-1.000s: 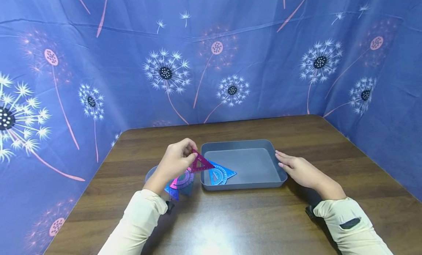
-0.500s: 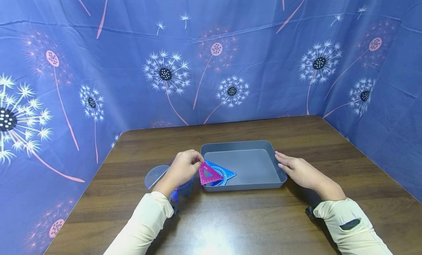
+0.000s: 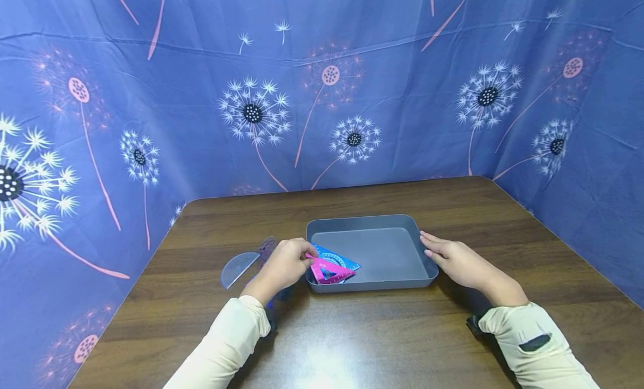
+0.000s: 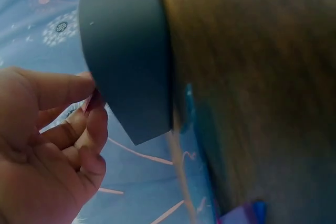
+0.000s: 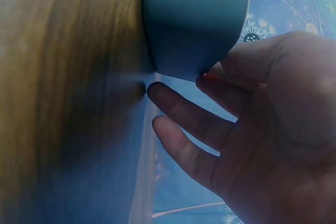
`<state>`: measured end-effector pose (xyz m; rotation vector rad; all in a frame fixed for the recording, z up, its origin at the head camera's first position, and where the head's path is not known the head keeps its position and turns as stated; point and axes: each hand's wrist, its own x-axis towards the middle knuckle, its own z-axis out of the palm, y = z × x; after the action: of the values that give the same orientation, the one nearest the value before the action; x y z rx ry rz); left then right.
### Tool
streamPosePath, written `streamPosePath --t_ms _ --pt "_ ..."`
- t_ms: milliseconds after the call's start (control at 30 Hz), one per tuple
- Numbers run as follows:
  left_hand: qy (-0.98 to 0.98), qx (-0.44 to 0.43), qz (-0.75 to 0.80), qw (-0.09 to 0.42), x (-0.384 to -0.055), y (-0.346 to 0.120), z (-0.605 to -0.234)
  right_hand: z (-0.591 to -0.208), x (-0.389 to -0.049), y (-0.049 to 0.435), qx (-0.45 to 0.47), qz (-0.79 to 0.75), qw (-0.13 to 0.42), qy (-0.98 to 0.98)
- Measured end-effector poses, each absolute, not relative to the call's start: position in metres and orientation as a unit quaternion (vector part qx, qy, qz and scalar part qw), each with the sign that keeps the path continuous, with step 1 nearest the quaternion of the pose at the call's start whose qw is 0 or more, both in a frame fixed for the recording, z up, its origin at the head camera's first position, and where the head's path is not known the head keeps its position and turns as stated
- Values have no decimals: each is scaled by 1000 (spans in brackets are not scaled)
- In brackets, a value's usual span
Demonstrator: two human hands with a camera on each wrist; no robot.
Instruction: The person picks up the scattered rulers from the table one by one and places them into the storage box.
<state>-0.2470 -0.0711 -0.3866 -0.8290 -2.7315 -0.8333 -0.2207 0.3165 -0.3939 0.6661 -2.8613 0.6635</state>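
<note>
Pinching pink triangle (image 3: 341,274) in left fingers (image 3: 307,247); touching tray (image 3: 374,249) at right edge with straight right fingers (image 3: 435,243). Released tilted, might skid off blue triangle (image 3: 351,264).

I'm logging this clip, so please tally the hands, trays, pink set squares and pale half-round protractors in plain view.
Left hand and right hand: 2
Tray: 1
Pink set square: 1
Pale half-round protractor: 1
Total: 5
</note>
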Motion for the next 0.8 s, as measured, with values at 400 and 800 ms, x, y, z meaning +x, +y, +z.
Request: streamPosePath --t_ms 400,800 --pt "-925 -333 -149 104 -242 -66 -391 -395 -221 318 213 217 61 -951" --pt "-915 -375 -147 22 -237 -64 -392 -395 -222 317 216 220 59 -949"
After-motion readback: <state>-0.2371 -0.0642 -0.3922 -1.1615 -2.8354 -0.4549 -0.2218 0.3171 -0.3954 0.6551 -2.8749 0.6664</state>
